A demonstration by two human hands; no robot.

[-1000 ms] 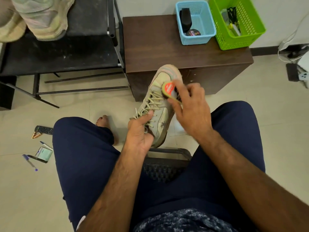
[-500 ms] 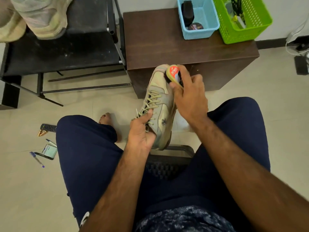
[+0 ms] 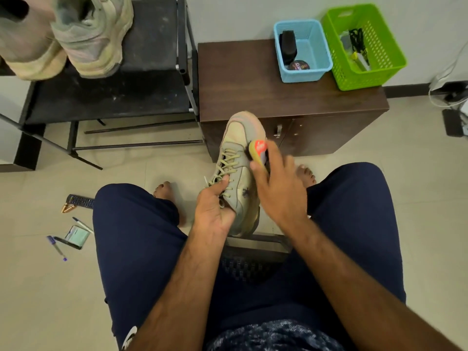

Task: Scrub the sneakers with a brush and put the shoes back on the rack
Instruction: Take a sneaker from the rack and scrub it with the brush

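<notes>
A beige and grey sneaker (image 3: 239,148) with tan laces points away from me between my knees. My left hand (image 3: 214,209) grips it at the collar, thumb over the laces. My right hand (image 3: 277,188) holds a small wooden brush (image 3: 257,150) with a red label, its dark bristles against the right side of the shoe near the toe. Two more pale sneakers (image 3: 88,36) stand on the black metal rack (image 3: 141,95) at the upper left.
A dark wooden cabinet (image 3: 253,89) stands ahead, carrying a blue basket (image 3: 321,62) with a black brush and a polish tin, and a green basket (image 3: 390,54). A remote, pens and a small case (image 3: 77,236) lie on the tiled floor at left. Cables run at right.
The brush has slid back from the toe tip toward the middle of the shoe's right side. My left hand keeps its grip. The camera has tilted, showing more of the rack and baskets.
</notes>
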